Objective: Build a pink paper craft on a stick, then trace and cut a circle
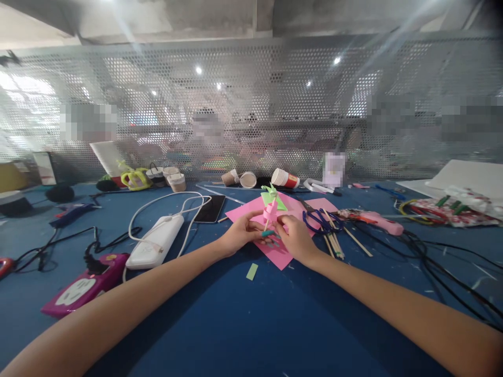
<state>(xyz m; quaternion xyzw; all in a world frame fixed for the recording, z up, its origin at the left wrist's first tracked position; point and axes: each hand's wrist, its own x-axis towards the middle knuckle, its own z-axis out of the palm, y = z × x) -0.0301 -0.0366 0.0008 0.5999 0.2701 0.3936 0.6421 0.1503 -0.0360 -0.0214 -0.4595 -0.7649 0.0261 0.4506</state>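
A pink paper flower on a thin wooden stick is held up between my two hands. My left hand is closed, its thumb and fingers pinching the stick just under the pink paper. My right hand is also closed, with its fingertips at the right side of the flower's base; the exact grip is partly hidden. A small dark green piece shows by the left fingertips. Under the hands lie pink paper sheets, with a light green paper piece behind the flower.
Blue-handled scissors and several wooden sticks lie to the right, near a pink glue gun. A white power bank, black phone and magenta device lie left. A green paper scrap is in front. Paper cups line the back.
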